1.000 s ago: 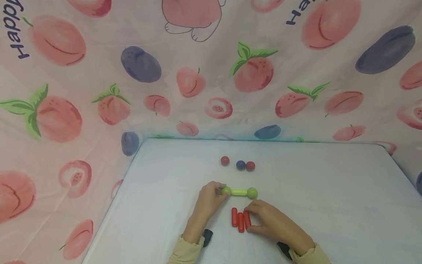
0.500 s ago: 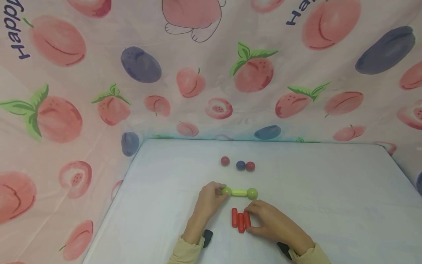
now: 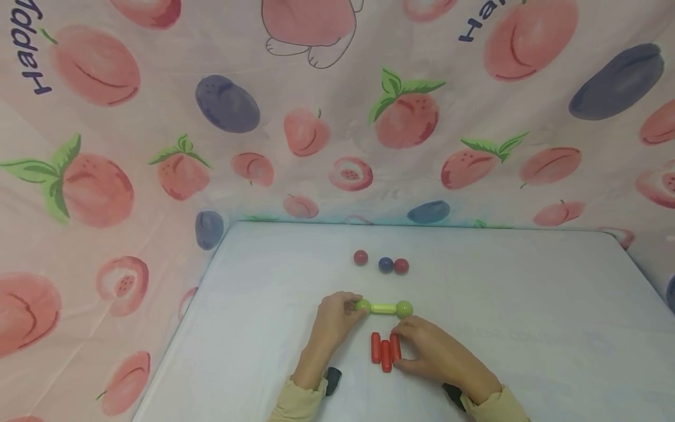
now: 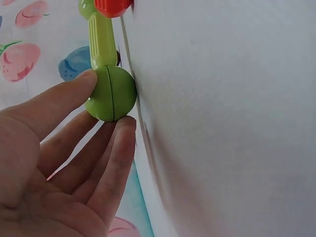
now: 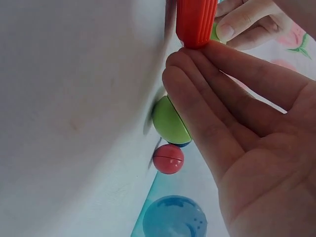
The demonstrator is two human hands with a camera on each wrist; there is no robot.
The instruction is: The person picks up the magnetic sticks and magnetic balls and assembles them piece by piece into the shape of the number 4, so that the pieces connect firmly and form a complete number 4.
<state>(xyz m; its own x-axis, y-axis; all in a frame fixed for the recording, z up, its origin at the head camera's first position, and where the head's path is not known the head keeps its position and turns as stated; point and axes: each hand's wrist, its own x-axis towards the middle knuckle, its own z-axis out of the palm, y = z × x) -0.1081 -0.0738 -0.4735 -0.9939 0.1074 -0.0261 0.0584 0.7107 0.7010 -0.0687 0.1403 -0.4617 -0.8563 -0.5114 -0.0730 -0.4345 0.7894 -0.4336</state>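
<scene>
My left hand (image 3: pixel 334 319) pinches the left green ball (image 3: pixel 363 306), which joins a yellow-green rod (image 3: pixel 383 309) with another green ball (image 3: pixel 404 309) at its right end. In the left wrist view my thumb and fingertips touch the near ball (image 4: pixel 111 94). My right hand (image 3: pixel 437 351) holds the rightmost red rod (image 3: pixel 395 348) between thumb and fingers. Beside it lie a middle red rod (image 3: pixel 386 356) and a left red rod (image 3: pixel 375 347), roughly parallel. The right wrist view shows my fingertips against a red rod's end (image 5: pixel 195 29).
Farther back on the white table (image 3: pixel 501 293) lie a red ball (image 3: pixel 361 257), then a blue ball (image 3: pixel 386 265) beside a second red ball (image 3: pixel 401 266). A fruit-printed cloth (image 3: pixel 295 76) hangs behind and to the left.
The rightmost red rod and my right fingers have shifted very slightly away from me. My left hand keeps its grip on the green ball.
</scene>
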